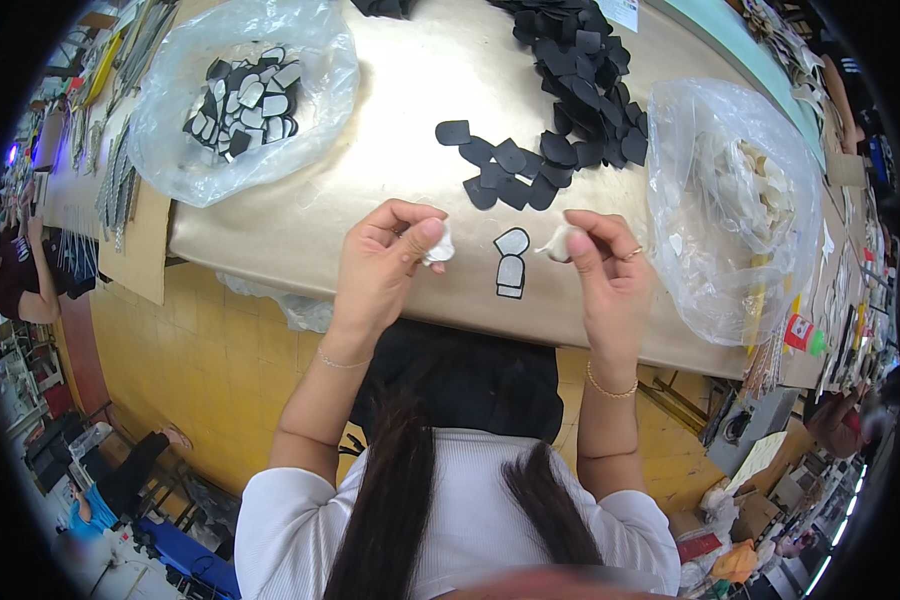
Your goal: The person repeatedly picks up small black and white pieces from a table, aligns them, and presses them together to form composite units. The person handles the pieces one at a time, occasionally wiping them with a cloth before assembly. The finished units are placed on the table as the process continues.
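Between thumb and fingers my left hand point(383, 255) pinches a small white piece point(441, 243), partly covered by the fingertips. A cream-white piece point(558, 243) with a thin tip pointing left is pinched in my right hand point(610, 265). On the table between both hands lie a black tab with a white rounded patch point(512, 242) and, touching it just nearer to me, a second white-patched black tab point(510, 275). Beyond them are several loose black rounded tabs point(508, 156), spreading from a larger heap of black tabs point(580, 85).
The tan-covered table point(400, 130) carries a clear plastic bag point(155, 150) of black-and-white tabs at left. Another clear bag point(685, 230) with cream pieces lies at right. A bottle with a green cap point(805, 335) lies beyond it. Cardboard point(135, 235) sits by the left edge.
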The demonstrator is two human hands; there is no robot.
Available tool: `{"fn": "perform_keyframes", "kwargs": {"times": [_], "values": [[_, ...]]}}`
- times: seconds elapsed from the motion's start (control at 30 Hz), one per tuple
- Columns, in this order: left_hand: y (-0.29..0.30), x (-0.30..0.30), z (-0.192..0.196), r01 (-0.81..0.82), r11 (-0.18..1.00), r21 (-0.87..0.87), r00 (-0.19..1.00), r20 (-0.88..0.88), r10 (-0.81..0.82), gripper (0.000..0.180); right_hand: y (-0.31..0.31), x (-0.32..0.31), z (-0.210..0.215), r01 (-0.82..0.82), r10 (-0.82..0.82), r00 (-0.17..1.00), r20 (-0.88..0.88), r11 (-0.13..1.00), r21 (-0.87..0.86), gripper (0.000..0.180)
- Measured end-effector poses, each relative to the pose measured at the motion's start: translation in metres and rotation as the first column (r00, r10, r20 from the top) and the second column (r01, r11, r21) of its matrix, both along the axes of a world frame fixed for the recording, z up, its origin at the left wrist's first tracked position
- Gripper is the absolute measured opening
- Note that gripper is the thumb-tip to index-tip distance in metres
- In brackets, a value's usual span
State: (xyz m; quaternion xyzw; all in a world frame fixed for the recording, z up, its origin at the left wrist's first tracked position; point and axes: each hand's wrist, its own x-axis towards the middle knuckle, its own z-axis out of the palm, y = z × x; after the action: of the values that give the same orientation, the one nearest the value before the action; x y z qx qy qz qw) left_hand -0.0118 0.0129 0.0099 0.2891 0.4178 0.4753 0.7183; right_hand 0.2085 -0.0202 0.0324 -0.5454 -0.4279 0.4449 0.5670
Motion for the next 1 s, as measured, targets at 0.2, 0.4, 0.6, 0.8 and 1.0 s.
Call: {"fn": "perform_keyframes", "kwargs": {"times": [0.2,0.4,0.6,0.8,1.0], "values": [[0.0,0.007,0.007,0.217,0.956,-0.199,0.939,0.308,-0.149,0.023,-0.003,0.004,0.003,-0.115,0.089,0.978,-0.191,0.985,-0.128,0.02],[-0.001,0.025,0.017,0.298,0.954,0.042,0.954,-0.012,-0.298,0.022,-0.003,0.002,0.002,-0.166,0.121,0.954,-0.275,0.975,-0.146,0.018],[-0.001,0.03,0.02,0.271,0.959,0.085,0.96,-0.096,-0.262,0.016,-0.009,0.0,0.003,-0.172,0.15,0.968,-0.2,0.98,-0.099,0.013],[-0.012,0.034,0.023,0.18,0.938,0.297,0.965,-0.238,-0.109,0.016,-0.013,-0.004,0.008,-0.114,0.1,0.968,0.231,0.992,0.049,0.008],[-0.016,0.038,0.032,0.158,0.909,0.386,0.961,-0.273,-0.051,0.014,-0.018,-0.004,0.018,-0.094,0.011,0.92,0.391,0.976,0.195,0.008]]}}
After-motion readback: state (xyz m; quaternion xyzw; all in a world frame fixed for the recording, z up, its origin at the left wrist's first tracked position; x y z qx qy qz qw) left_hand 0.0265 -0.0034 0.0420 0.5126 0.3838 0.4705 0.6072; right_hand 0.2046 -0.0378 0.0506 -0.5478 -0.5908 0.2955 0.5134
